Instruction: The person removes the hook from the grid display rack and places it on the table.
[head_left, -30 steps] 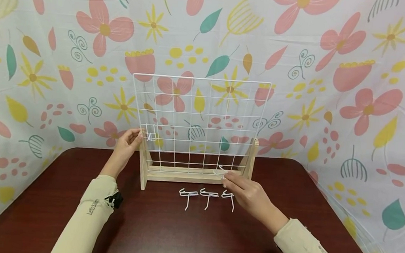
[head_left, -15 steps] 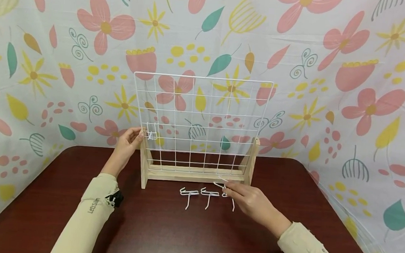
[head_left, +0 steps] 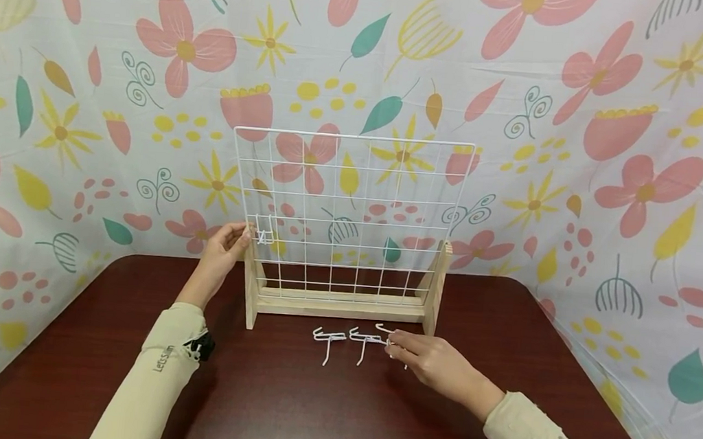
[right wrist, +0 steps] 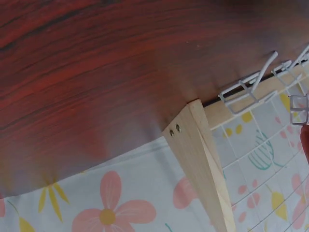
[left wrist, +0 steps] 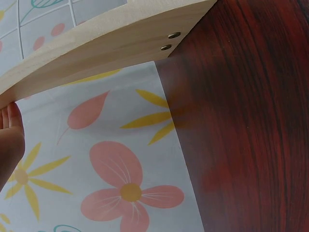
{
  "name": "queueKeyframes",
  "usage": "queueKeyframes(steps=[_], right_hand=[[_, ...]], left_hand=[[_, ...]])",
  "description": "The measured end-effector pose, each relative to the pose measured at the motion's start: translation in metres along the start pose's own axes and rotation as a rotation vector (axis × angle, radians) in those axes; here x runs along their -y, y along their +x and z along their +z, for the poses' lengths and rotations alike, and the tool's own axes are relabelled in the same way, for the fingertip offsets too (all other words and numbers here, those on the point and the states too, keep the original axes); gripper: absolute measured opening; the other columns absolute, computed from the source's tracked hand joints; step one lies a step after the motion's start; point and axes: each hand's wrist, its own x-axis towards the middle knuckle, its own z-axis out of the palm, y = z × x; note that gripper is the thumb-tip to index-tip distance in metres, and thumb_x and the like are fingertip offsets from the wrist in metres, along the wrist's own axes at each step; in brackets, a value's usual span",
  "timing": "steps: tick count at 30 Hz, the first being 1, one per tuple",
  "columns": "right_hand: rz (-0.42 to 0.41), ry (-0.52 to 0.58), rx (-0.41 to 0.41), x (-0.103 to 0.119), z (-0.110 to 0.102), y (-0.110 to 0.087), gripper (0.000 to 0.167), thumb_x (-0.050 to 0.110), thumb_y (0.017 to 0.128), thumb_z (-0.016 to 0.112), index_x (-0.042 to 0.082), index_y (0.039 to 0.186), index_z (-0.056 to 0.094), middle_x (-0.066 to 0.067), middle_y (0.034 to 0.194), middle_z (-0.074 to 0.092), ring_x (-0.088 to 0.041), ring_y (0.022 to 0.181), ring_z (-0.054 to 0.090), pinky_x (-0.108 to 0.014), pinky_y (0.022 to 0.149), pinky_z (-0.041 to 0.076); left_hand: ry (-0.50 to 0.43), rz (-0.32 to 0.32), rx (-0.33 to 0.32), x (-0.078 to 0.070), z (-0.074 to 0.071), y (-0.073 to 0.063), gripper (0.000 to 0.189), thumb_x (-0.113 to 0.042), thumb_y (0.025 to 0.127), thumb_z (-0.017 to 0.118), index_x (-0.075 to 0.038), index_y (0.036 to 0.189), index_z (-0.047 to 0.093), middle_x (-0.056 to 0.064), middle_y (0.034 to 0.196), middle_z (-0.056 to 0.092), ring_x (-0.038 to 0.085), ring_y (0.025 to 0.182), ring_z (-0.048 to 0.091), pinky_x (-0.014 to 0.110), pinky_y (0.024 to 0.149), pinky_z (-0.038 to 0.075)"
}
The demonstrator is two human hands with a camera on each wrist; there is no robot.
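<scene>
A white wire grid panel [head_left: 353,197] stands upright in a light wooden stand [head_left: 341,308]. My left hand [head_left: 225,245] grips the top of the stand's left upright, at the panel's edge. Close to those fingers, a white wire hook [head_left: 263,235] hangs on the grid. My right hand [head_left: 436,364] pinches another white wire hook [head_left: 383,328], low in front of the stand; the fingers hide part of it. Two hooks lie on the table, a left hook [head_left: 329,336] and a middle hook [head_left: 364,338]. A third, mostly behind my right hand, shows more fully as the wire hook [right wrist: 244,92] in the right wrist view.
The dark reddish-brown table [head_left: 286,414] carries everything. Behind it hangs a white floral cloth [head_left: 364,55], close to the table's back edge. The stand's right upright [head_left: 437,288] rises just beyond my right hand.
My right hand has come down from the panel's lower edge to the row of hooks on the table, still pinching its hook. My left hand has stayed on the stand.
</scene>
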Motion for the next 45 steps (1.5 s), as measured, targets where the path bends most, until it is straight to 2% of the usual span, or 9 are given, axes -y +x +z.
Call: queueKeyframes(steps=[7,16,18,21,24,27,31,38,45], right_hand=[[-0.06,-0.04,0.051,0.005,0.003,-0.005,0.053,0.012,0.108,0.021,0.006,0.096,0.073,-0.01,0.098,0.07,-0.021,0.09,0.069,-0.031,0.072,0.056],[-0.08,-0.059,0.093,0.007,0.009,-0.012,0.051,0.015,0.108,0.023,0.007,0.095,0.071,-0.008,0.098,0.069,-0.021,0.089,0.069,-0.03,0.075,0.056],[-0.086,-0.064,0.112,0.007,0.01,-0.013,0.051,0.014,0.108,0.022,0.008,0.096,0.071,-0.008,0.098,0.069,-0.021,0.09,0.069,-0.03,0.077,0.055],[-0.094,-0.072,0.145,0.006,0.011,-0.014,0.041,0.01,0.104,0.031,0.008,0.097,0.071,-0.008,0.099,0.069,-0.021,0.091,0.068,-0.029,0.078,0.055],[-0.099,-0.078,0.174,0.006,0.011,-0.014,0.03,0.008,0.095,0.041,0.008,0.098,0.071,-0.008,0.101,0.069,-0.02,0.092,0.068,-0.029,0.079,0.055],[-0.099,-0.083,0.192,0.006,0.011,-0.013,0.032,0.006,0.091,0.041,0.009,0.098,0.072,-0.008,0.102,0.069,-0.02,0.094,0.067,-0.029,0.079,0.055],[-0.086,-0.078,0.205,0.007,0.012,-0.013,0.036,0.005,0.093,0.036,0.009,0.097,0.072,-0.009,0.104,0.069,-0.021,0.096,0.067,-0.03,0.079,0.055],[-0.066,-0.055,0.229,0.01,0.012,-0.015,0.032,0.01,0.093,0.042,0.009,0.099,0.074,-0.011,0.108,0.069,-0.025,0.1,0.066,-0.032,0.082,0.054],[-0.079,-0.028,0.227,0.01,0.014,-0.014,0.018,0.016,0.086,0.064,0.01,0.099,0.075,-0.011,0.112,0.068,-0.027,0.105,0.064,-0.034,0.086,0.053]], left_hand=[[0.003,-0.004,0.0,0.0,0.0,0.0,0.043,-0.014,0.102,0.049,0.01,0.136,0.039,0.021,0.128,0.047,0.001,0.104,0.049,0.012,0.09,0.041],[0.004,-0.001,-0.003,0.001,0.0,0.0,0.043,-0.013,0.102,0.049,0.011,0.136,0.039,0.011,0.121,0.05,0.0,0.103,0.049,0.012,0.089,0.041],[0.005,-0.005,-0.002,0.001,0.0,0.0,0.043,-0.014,0.102,0.049,0.01,0.136,0.039,0.013,0.123,0.049,0.0,0.103,0.049,0.012,0.089,0.041],[0.005,-0.007,0.0,0.001,0.0,0.0,0.043,-0.014,0.102,0.048,0.01,0.136,0.039,0.021,0.129,0.046,0.003,0.105,0.049,0.012,0.09,0.04],[-0.004,-0.001,0.002,0.001,0.0,0.0,0.043,-0.013,0.102,0.049,0.01,0.136,0.039,0.023,0.13,0.046,0.006,0.106,0.048,0.012,0.09,0.04],[-0.006,0.005,0.002,0.001,0.0,0.001,0.043,-0.013,0.102,0.049,0.011,0.135,0.039,0.014,0.123,0.05,0.005,0.106,0.048,0.012,0.09,0.041],[0.002,0.012,-0.001,0.002,-0.001,0.001,0.043,-0.013,0.101,0.049,0.011,0.135,0.039,0.002,0.117,0.051,0.002,0.104,0.049,0.012,0.089,0.041],[0.019,0.006,0.012,0.0,-0.001,0.0,0.044,-0.014,0.102,0.048,0.011,0.137,0.037,0.019,0.131,0.045,0.001,0.107,0.048,0.012,0.091,0.04],[0.012,-0.003,0.011,-0.003,-0.001,-0.001,0.045,-0.014,0.102,0.048,0.01,0.138,0.037,0.02,0.131,0.045,0.003,0.106,0.047,0.013,0.091,0.04]])
